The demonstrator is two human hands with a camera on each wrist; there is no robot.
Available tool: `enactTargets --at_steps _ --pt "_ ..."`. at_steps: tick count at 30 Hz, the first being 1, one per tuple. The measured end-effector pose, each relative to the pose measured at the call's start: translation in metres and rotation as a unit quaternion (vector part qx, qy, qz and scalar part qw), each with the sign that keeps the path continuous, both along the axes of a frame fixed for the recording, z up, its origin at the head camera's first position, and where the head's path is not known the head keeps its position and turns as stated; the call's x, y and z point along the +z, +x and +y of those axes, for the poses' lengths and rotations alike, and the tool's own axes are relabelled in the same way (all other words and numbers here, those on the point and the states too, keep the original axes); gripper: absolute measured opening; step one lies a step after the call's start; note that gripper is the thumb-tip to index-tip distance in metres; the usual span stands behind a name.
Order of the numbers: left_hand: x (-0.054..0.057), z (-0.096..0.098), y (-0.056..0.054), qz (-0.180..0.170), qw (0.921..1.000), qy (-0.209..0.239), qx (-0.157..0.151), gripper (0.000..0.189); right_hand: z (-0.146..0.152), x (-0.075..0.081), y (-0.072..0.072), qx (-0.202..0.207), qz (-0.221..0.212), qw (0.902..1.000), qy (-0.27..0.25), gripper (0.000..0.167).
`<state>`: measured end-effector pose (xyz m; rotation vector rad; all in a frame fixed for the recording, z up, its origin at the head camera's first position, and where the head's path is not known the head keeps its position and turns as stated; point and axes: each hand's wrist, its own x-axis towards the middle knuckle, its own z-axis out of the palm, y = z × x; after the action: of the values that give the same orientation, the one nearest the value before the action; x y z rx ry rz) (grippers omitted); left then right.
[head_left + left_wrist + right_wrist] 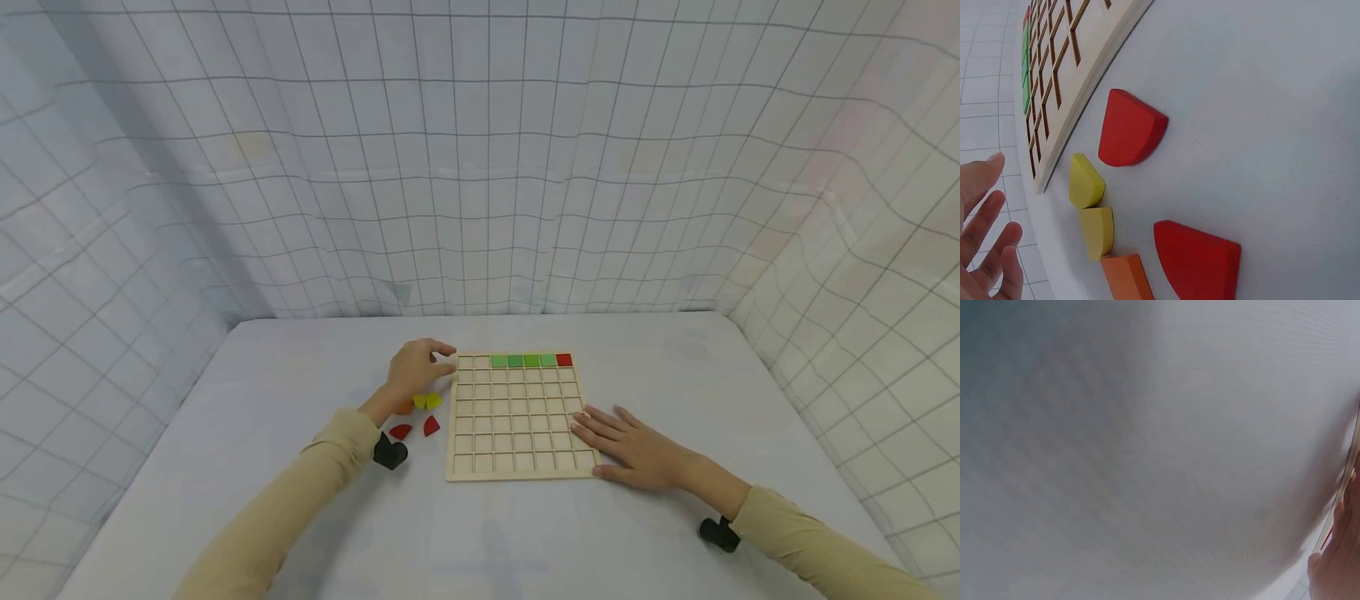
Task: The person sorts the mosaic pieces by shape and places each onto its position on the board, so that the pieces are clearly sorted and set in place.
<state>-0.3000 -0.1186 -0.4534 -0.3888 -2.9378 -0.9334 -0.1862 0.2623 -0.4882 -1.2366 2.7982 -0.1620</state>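
A wooden grid board (502, 423) lies flat on the table, with several green tiles (532, 361) and one red tile (564, 360) along its far row. Beside its far left corner is my left hand (412, 367), thumb and fingers apart; the left wrist view shows nothing between them. Near that wrist lie two red rounded wedges (1132, 130), two small yellow pieces (1087, 181) and an orange piece (1127, 278). My right hand (637, 450) rests, fingers spread, on the board's near right edge. In the right wrist view only part of this hand (1338, 556) shows.
A white table (315, 517) extends around the board. White grid-lined curtains (480, 167) hang behind it and on both sides. A black wrist-worn device (390, 452) sits under the left wrist, and another black one (718, 535) under the right.
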Motion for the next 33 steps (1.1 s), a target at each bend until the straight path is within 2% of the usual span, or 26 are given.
enactTargets --at_steps 9,16,21,29,33 --pt "0.002 -0.020 0.010 -0.006 1.0000 -0.001 0.008 0.033 -0.001 0.000 -0.001 0.002 -0.008 0.9999 -0.010 0.068" --pt "-0.006 -0.032 0.016 0.001 0.9999 -0.002 0.014 0.034 -0.001 0.000 0.000 -0.003 -0.004 1.0000 -0.003 0.068" --pt "-0.012 -0.041 0.022 0.004 0.9998 0.015 0.013 0.033 -0.002 0.000 0.000 -0.002 0.002 1.0000 -0.005 0.068" --pt "-0.015 -0.054 0.031 -0.009 0.9990 0.036 0.026 0.033 -0.002 0.000 0.001 -0.008 -0.004 1.0000 -0.003 0.067" --pt "-0.018 -0.060 0.033 -0.019 0.9987 0.043 0.019 0.032 -0.002 -0.001 0.000 -0.007 0.001 1.0000 -0.005 0.067"
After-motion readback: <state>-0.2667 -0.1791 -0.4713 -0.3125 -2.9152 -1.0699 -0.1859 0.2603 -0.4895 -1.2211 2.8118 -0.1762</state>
